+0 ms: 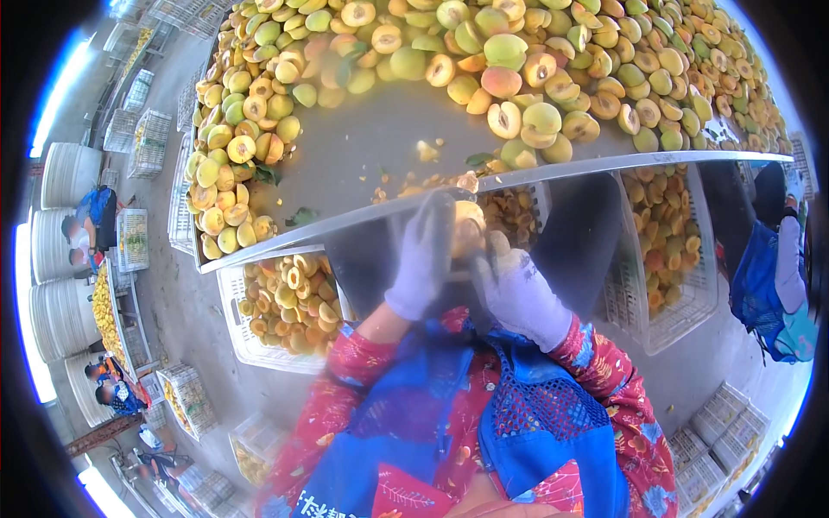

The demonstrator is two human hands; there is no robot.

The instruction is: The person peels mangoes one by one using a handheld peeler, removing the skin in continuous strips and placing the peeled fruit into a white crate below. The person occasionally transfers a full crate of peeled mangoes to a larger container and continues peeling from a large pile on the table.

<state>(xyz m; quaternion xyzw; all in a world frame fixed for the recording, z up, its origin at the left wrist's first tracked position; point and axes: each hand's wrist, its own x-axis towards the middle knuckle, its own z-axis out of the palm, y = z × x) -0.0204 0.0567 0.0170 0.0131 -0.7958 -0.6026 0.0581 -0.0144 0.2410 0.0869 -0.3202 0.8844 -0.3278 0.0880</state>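
Observation:
Just below the table's near metal rim, my left hand (421,256) in a pale glove grips a piece of yellow stone fruit (467,223), peach or apricot, with its cut side partly in view. My right hand (521,291), in a pale glove soiled at the fingertips, is close against the fruit's lower right side. Its fingers are curled and blurred, so I cannot tell if it holds a small tool. Beyond the rim, a grey tabletop (363,139) bears a large heap of halved stone fruit (505,52). Small scraps (424,188) and leaves lie near the rim.
White plastic crates of fruit halves stand below the rim, one at left (239,337) and one at right (686,311). More halves (511,210) sit in a container between my knees. A co-worker's sleeve (789,259) shows at far right. Stacked crates (719,427) stand lower right.

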